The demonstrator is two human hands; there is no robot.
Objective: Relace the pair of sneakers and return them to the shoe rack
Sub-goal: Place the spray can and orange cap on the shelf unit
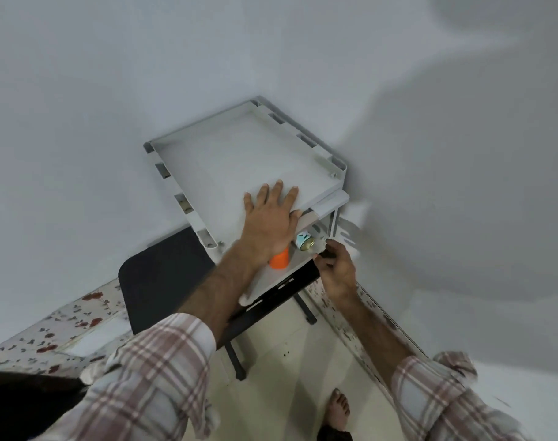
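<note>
The grey shoe rack (239,154) stood in the corner against the wall; no sneaker could be made out. The left hand (269,222) lay flat on its top tray, fingers spread. The right hand (336,268) pinched something dark and small, too blurred to name, beside the lower shelf (271,283), where an orange cup (279,259) and a tin (304,241) stood.

no readable text, labels, brands or numbers anywhere
</note>
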